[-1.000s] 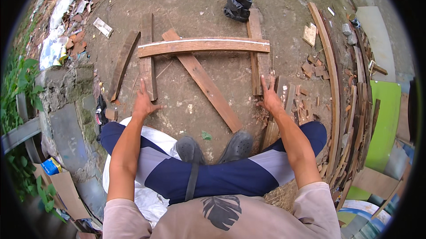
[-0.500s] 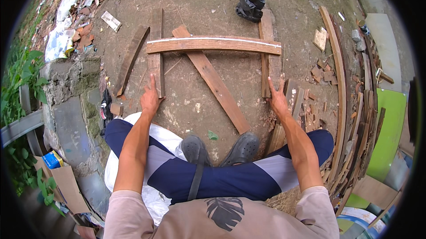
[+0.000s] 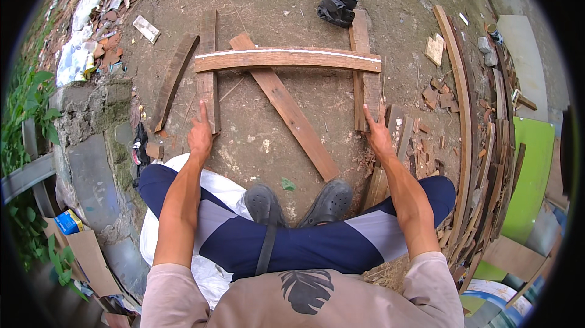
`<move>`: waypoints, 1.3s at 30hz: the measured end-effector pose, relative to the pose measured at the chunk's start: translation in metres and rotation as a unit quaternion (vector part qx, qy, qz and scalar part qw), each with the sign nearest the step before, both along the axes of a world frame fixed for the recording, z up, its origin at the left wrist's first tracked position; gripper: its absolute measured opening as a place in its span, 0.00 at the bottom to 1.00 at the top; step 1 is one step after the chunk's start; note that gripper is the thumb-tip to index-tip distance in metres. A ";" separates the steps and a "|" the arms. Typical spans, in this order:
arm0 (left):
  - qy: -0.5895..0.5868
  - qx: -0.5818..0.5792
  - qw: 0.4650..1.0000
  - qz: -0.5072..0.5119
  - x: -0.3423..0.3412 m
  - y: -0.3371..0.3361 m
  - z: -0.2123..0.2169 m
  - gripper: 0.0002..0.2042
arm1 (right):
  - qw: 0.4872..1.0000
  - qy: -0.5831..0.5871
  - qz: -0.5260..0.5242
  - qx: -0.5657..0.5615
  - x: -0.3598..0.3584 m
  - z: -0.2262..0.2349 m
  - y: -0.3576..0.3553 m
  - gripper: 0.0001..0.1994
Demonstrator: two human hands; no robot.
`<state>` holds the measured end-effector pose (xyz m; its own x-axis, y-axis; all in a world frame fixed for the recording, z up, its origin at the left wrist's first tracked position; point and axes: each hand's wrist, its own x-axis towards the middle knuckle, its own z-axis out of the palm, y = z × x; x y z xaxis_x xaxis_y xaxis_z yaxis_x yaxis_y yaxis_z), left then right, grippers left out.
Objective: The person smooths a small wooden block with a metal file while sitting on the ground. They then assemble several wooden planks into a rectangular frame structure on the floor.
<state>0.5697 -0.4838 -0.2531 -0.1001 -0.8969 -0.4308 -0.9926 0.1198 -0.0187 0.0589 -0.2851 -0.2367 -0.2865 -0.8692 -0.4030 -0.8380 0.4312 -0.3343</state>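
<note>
My left hand (image 3: 200, 136) is closed around the near end of the left wooden plank (image 3: 208, 93), index finger stretched along its top. At the near end of the right wooden plank (image 3: 371, 93), my right hand (image 3: 379, 138) grips in the same manner, its index finger pointing forward. Across both planks rests a wooden crosspiece (image 3: 286, 60) with a white line along its length. A diagonal wooden board (image 3: 292, 122) passes under the crosspiece and ends by my shoes (image 3: 326, 203).
A short dark plank (image 3: 175, 84) lies left of the left plank. Behind the right plank stands a black plastic bag (image 3: 337, 0). Long timber strips (image 3: 458, 78) are stacked at the right. A broken block wall (image 3: 91, 139) rises at the left, near rubble and white plastic.
The whole view has shifted slightly, so everything sits a little further left. My right hand's fingers have drawn closer together, leaving the index finger extended. The planks keep their arrangement.
</note>
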 end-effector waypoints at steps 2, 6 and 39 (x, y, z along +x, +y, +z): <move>0.000 -0.001 1.000 -0.002 0.003 0.000 -0.003 0.48 | 1.000 -0.004 0.005 -0.023 0.001 -0.001 0.001 0.50; -0.010 0.003 1.000 -0.001 0.006 -0.002 -0.004 0.50 | 1.000 -0.011 0.001 -0.008 0.002 0.002 0.000 0.50; 0.168 0.001 0.956 0.239 -0.043 -0.035 0.034 0.61 | 0.999 -0.032 -0.027 0.020 0.001 0.001 -0.003 0.50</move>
<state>0.5267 -0.5185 -0.2188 0.1877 -0.8738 -0.4486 -0.8838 -0.3496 0.3110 0.0596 -0.2882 -0.2355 -0.3057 -0.8358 -0.4561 -0.7907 0.4897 -0.3673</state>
